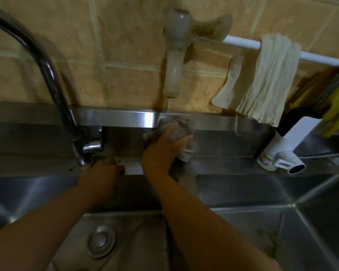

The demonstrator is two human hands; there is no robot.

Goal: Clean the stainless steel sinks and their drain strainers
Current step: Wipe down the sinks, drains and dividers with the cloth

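Grey cloth (pixel 176 132) under right hand (pixel 164 147)

Sinks (pixel 262 194) and backsplash (pixel 115 116): grey stainless steel. Wall tiles (pixel 125 45): mottled tan with pale grout. Scrubbing cloth (pixel 179 127) grey; hanging cloth (pixel 270 79) cream, ribbed; glove (pixel 337 114) yellow; heater tap (pixel 282 153) white and black.

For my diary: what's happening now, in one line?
right hand: presses rag on steel back wall | left hand: rests on sink ledge | drain plug: untouched
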